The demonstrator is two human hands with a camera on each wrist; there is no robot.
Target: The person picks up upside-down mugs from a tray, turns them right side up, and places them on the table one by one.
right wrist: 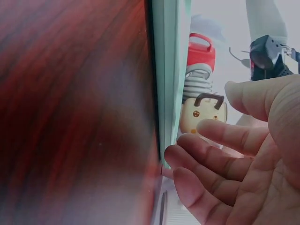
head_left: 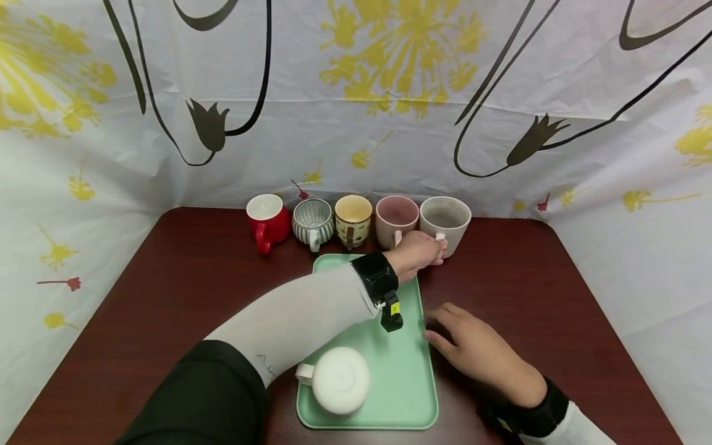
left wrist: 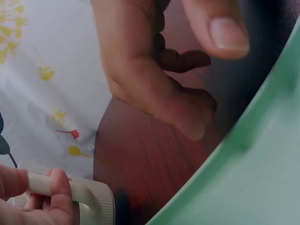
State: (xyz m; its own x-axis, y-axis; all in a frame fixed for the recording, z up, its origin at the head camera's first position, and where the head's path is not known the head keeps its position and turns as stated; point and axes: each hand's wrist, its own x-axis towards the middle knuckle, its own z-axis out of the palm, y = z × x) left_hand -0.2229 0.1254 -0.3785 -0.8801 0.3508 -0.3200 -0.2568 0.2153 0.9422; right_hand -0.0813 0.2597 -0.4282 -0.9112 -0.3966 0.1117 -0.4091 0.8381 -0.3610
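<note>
Head view: left hand (head_left: 416, 254) reached across the green tray (head_left: 408, 377) and pinched the handle of the grey mug (head_left: 445, 224), rightmost in the row at the bench's far edge; right hand (head_left: 473, 349) rested released beside the tray.

Left wrist view: fingers (left wrist: 58, 194) curled round that handle.

Right wrist view: right fingers (right wrist: 220, 159) lay loose, holding nothing.

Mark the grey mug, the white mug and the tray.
grey mug (head_left: 445, 216): head view, on its rim.
white mug (head_left: 340, 379): head view, on its upturned base.
tray (head_left: 403, 377): head view, on its bare floor.

Mint-green tray (head_left: 400, 371), red mug (head_left: 268, 221)
</note>
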